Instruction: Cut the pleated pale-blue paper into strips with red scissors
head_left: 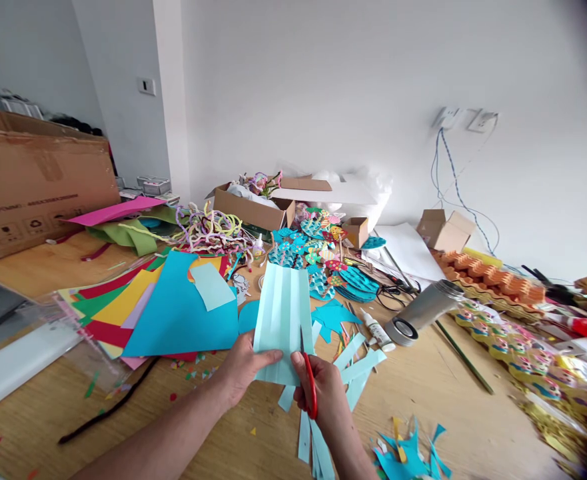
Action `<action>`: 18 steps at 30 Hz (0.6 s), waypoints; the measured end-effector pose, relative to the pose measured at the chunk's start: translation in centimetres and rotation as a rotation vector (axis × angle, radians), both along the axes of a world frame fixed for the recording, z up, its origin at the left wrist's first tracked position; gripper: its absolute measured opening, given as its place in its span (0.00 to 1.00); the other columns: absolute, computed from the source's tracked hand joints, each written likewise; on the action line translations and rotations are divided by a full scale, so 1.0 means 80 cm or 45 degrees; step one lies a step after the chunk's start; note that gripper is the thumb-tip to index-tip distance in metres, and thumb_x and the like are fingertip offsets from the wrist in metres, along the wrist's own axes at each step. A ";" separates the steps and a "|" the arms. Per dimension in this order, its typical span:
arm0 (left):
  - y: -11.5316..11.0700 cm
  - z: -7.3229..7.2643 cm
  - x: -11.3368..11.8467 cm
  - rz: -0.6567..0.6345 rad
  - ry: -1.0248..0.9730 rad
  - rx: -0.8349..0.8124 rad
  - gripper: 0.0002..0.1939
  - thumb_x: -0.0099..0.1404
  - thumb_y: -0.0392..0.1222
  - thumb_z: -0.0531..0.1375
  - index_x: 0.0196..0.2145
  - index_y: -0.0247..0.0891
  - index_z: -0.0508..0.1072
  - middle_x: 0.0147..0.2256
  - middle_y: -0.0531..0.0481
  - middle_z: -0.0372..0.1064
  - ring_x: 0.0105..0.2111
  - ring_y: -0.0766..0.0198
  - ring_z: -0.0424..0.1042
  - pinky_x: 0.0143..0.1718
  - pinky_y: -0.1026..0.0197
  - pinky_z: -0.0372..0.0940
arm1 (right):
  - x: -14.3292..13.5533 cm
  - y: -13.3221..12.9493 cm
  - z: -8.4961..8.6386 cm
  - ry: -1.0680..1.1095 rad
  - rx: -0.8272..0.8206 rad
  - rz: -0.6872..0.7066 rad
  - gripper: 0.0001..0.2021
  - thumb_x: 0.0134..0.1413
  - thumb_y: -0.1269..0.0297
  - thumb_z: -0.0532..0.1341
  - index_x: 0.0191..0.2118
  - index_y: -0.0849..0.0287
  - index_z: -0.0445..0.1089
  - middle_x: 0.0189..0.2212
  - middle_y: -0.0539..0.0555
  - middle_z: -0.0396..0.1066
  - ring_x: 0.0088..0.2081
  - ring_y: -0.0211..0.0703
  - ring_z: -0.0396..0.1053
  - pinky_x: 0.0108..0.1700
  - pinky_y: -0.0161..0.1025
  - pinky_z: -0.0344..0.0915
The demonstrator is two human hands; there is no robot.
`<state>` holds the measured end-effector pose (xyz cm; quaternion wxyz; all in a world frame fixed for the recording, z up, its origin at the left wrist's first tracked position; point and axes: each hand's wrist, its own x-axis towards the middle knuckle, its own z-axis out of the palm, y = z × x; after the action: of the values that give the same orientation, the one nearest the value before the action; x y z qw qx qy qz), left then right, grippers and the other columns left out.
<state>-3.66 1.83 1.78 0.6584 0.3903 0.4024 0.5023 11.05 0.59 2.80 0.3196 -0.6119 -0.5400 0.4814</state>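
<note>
A pale aqua sheet of paper with lengthwise creases is held up above the table. My left hand pinches its lower left edge, thumb on top. My right hand is closed around the red-handled scissors. Their blades point away from me and lie along the right side of the sheet, near a crease. Whether the blades are apart is hard to make out. Under and beside my right hand lie several cut aqua strips on the tabletop.
Coloured paper sheets are stacked at left. Blue paper scraps lie front right. A glue bottle and a metal tumbler stand or lie right of centre. Pipe cleaners, egg cartons and a big cardboard box surround the area.
</note>
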 end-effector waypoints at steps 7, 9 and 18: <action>0.000 -0.001 0.001 -0.001 0.011 0.017 0.19 0.48 0.43 0.65 0.38 0.33 0.73 0.36 0.42 0.74 0.38 0.49 0.72 0.38 0.53 0.65 | -0.001 -0.002 0.003 0.024 -0.004 -0.015 0.25 0.45 0.39 0.52 0.19 0.59 0.58 0.07 0.46 0.60 0.10 0.32 0.56 0.13 0.28 0.51; 0.000 -0.001 0.001 -0.003 0.009 0.019 0.19 0.48 0.43 0.65 0.38 0.33 0.73 0.36 0.42 0.75 0.38 0.49 0.72 0.38 0.53 0.65 | -0.002 -0.003 0.004 0.026 -0.005 -0.011 0.25 0.45 0.39 0.52 0.19 0.59 0.59 0.08 0.46 0.59 0.10 0.31 0.56 0.12 0.28 0.50; -0.001 -0.001 0.001 -0.028 0.020 0.018 0.18 0.49 0.42 0.64 0.38 0.33 0.73 0.36 0.42 0.74 0.37 0.49 0.72 0.37 0.54 0.65 | -0.001 -0.001 0.004 0.034 -0.037 -0.015 0.24 0.45 0.40 0.53 0.21 0.60 0.59 0.08 0.45 0.59 0.10 0.32 0.57 0.12 0.28 0.52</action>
<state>-3.61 1.75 1.72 0.6579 0.4033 0.3997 0.4948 10.94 0.50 3.12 0.3205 -0.6133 -0.5250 0.4955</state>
